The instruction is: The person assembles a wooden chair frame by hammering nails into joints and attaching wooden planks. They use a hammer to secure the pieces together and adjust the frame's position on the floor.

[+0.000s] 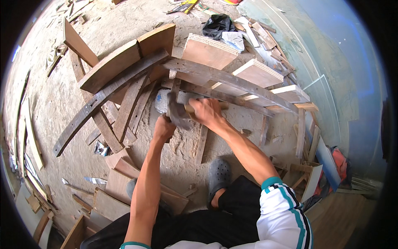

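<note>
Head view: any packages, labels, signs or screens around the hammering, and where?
Black plastic bag: crumpled, on the floor beyond the boards, top centre.
Yellow-and-black flat item: at the top edge, too small to tell whether it is a package.
Red-orange bag: far right by the wall.
No signs or screens in view.

A rough, dusty concrete floor (pixel 124 25) carries everything; on it lie long curved weathered planks (pixel 99 99) crossing one another, with a straighter grey plank (pixel 232 81) laid over pale flat boards (pixel 207 52); a crumpled black bag (pixel 216 25) sits near the top, beside a heap of pale offcuts (pixel 265 39); thin strips (pixel 31 137) line the left edge; brown board pieces (pixel 120 182) lie at the lower left; splinters and chips are scattered between them.
</note>
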Demonstrator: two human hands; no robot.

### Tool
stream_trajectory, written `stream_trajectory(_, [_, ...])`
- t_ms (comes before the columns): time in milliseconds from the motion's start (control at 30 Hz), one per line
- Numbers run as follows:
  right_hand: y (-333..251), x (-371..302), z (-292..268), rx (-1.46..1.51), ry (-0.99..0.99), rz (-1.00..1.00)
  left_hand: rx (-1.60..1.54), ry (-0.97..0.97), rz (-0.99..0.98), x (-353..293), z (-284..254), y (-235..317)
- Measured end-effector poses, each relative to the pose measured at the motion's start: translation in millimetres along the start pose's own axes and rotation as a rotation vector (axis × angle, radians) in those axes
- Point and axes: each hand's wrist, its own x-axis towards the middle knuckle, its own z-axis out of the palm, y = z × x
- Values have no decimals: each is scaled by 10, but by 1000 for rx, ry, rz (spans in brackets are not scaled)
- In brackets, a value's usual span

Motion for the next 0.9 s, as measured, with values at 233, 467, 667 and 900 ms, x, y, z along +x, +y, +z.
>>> stream_trajectory(233, [-145, -42, -84, 169, 140, -21, 59, 11, 10, -90, -80, 92])
stream_trajectory(467, [-35, 103, -62, 278, 45, 203, 106, 26, -10, -19, -73, -5])
stream_trajectory(667, [3, 39, 49, 18, -36, -70, 49, 71, 91, 45, -48, -169])
stream_trajectory(900, [-45, 33, -65, 37, 202, -328, 39, 46, 232, 0, -66, -95])
